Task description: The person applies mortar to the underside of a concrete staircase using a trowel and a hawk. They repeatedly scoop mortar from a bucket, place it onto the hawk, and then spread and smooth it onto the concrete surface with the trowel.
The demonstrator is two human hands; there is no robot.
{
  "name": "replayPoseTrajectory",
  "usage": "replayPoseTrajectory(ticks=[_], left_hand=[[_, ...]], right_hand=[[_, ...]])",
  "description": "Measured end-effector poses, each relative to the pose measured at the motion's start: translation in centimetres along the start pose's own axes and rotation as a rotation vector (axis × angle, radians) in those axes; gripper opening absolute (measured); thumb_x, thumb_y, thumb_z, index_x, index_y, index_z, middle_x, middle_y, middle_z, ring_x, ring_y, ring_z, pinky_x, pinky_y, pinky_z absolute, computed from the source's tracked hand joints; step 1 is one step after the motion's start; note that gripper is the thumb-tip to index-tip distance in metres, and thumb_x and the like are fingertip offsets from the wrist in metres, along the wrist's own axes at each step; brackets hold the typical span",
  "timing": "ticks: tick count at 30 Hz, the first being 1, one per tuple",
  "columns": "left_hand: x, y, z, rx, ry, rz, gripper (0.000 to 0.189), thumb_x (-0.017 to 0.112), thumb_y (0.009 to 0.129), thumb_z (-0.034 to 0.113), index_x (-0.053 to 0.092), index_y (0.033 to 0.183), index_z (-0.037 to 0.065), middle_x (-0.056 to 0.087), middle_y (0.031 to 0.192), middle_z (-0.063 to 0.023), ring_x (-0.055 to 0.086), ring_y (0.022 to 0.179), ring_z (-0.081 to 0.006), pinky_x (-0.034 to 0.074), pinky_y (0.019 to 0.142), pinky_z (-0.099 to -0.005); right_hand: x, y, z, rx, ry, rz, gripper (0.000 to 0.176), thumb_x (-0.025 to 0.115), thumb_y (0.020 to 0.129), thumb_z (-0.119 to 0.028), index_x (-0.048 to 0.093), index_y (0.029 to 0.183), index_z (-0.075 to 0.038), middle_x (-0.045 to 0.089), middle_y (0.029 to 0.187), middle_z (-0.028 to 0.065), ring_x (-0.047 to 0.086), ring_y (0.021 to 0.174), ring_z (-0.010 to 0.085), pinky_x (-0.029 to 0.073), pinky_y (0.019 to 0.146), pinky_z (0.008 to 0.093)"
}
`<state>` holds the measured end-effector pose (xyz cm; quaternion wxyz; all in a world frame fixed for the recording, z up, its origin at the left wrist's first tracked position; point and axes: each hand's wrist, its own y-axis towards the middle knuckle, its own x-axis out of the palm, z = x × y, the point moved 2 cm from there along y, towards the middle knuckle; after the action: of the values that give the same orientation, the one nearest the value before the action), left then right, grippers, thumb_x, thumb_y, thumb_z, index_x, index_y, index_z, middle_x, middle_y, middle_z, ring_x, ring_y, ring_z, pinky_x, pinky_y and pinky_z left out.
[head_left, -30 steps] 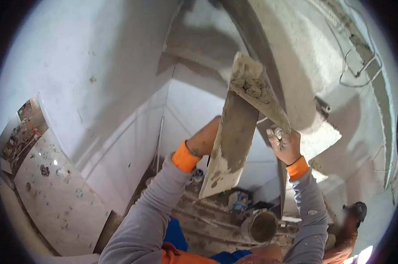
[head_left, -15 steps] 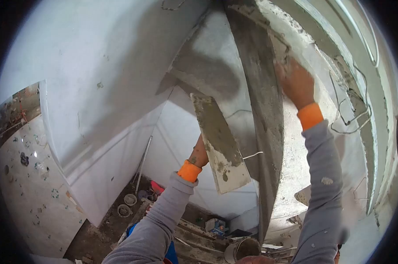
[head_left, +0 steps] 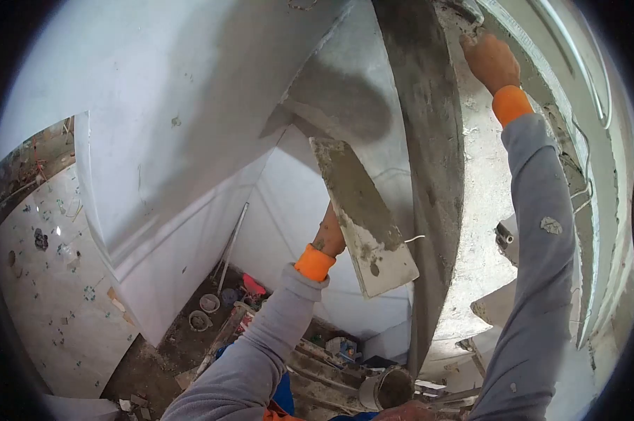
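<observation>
My left hand (head_left: 329, 237) grips from underneath a flat mortar board (head_left: 362, 217) smeared with grey mortar, tilted in front of the wall corner. My right hand (head_left: 490, 59) is stretched high up at the top right, closed on a trowel (head_left: 466, 12) whose blade is only partly visible at the frame's top. The trowel presses against a wet grey strip of mortar (head_left: 429, 175) that runs down the wall edge. Both sleeves are grey with orange cuffs.
Far below stands a mortar bucket (head_left: 390, 387) on planks (head_left: 317, 365). Small bowls (head_left: 208, 303) and a red item (head_left: 252, 285) lie on the dirty floor. A patterned tiled wall (head_left: 57, 281) is at left. Loose wires (head_left: 585, 203) and a wall box (head_left: 505, 235) are at right.
My right hand carried the trowel from the board up the wall and climbed higher along the grey strip. The board dropped and tilted to the left side; the view swung upward.
</observation>
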<state>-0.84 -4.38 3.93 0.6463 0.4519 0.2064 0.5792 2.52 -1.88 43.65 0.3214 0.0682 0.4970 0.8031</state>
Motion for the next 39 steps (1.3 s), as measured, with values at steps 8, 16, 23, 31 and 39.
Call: replayPoseTrajectory(ticks=[8,16,23,31,39], left_hand=[[-2.0,7.8,-1.1,-0.387,-1.018,0.042,0.035,0.043,0.093,0.016,0.039,0.124,0.002,0.055,0.113,-0.0100,0.056,0.098,-0.0196,0.049,0.081,-0.0305],[-7.0,10.6,2.5,-0.132,-0.261,-0.059,0.033,0.047,0.091,0.017,0.041,0.119,0.002,0.057,0.106,-0.0101,0.060,0.088,-0.0179,0.052,0.066,-0.0292],[-5.4,12.2,2.6,-0.424,-0.546,-0.010,0.034,0.053,0.086,0.008,0.042,0.117,0.001,0.058,0.100,-0.0083,0.056,0.081,-0.0138,0.049,0.063,-0.0274],[-4.3,14.5,2.2,-0.434,-0.366,0.001,0.027,0.055,0.085,0.015,0.052,0.106,-0.002,0.060,0.091,-0.0084,0.053,0.075,-0.0134,0.045,0.059,-0.0271],[-3.6,16.0,2.0,-0.376,-0.468,0.100,0.029,0.055,0.084,0.018,0.051,0.105,-0.001,0.055,0.076,-0.0053,0.043,0.058,-0.0104,0.030,0.037,-0.0276]], right_hand=[[1.4,-1.0,3.7,-0.108,-0.057,0.072,0.047,0.044,0.088,-0.047,0.057,0.110,-0.006,0.061,0.101,0.0226,0.059,0.093,0.0394,0.048,0.079,0.0473],[1.9,-4.3,3.5,-0.213,0.118,0.127,0.050,0.043,0.089,-0.046,0.057,0.106,-0.001,0.062,0.093,0.0246,0.058,0.089,0.0417,0.046,0.078,0.0481],[2.0,4.6,2.0,-0.150,0.032,-0.027,0.057,0.045,0.087,-0.051,0.059,0.100,0.003,0.061,0.093,0.0259,0.058,0.089,0.0414,0.046,0.080,0.0471],[0.0,-3.7,6.6,-0.171,0.103,0.184,0.049,0.043,0.088,-0.047,0.056,0.109,-0.005,0.062,0.090,0.0230,0.060,0.087,0.0387,0.048,0.077,0.0479],[2.4,-0.7,2.2,-0.157,-0.038,0.031,0.044,0.045,0.087,-0.043,0.058,0.105,-0.005,0.062,0.099,0.0222,0.060,0.092,0.0364,0.048,0.079,0.0465]])
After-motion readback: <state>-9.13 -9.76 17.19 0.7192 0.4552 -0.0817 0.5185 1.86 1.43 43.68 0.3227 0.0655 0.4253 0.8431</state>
